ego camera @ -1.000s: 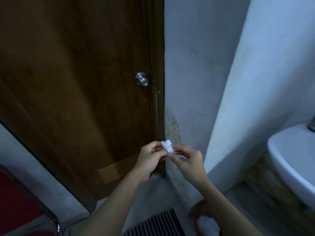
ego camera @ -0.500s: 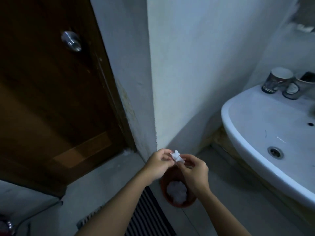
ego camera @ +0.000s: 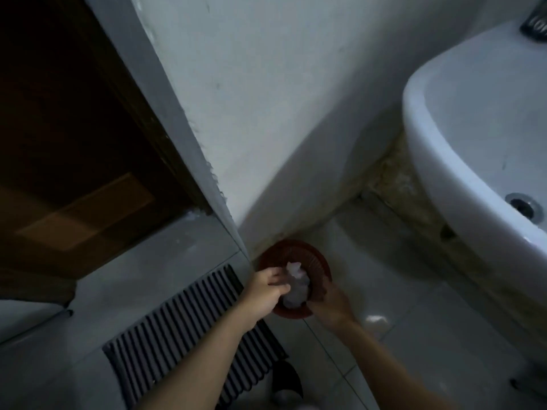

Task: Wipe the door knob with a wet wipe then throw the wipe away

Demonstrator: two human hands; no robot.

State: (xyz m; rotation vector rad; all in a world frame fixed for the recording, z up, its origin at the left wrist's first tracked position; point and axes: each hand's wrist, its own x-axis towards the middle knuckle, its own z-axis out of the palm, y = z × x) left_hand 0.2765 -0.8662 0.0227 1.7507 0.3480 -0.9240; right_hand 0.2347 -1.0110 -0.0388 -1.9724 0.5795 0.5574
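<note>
A small round red-brown bin point(ego camera: 318, 263) stands on the floor in the wall corner, with white crumpled paper inside. My left hand point(ego camera: 266, 288) reaches over its left rim, fingertips pinched on the white crumpled wet wipe point(ego camera: 293, 269) just above the bin's contents. At the right rim sits my right hand point(ego camera: 333, 304), its fingers dark and blurred; whether it grips the rim is unclear. The brown door point(ego camera: 74, 113) fills the upper left, and its knob is out of view.
A white sink point(ego camera: 450, 149) juts out at the right, its drain visible. A dark slatted floor grille point(ego camera: 189, 332) lies under my left forearm. A dark object point(ego camera: 285, 377) sits on the tiles near the bottom. White walls meet behind the bin.
My view swung down from the door to the floor. Both hands dropped from chest height to the bin, carrying the wipe; my right hand left the wipe and went to the rim.
</note>
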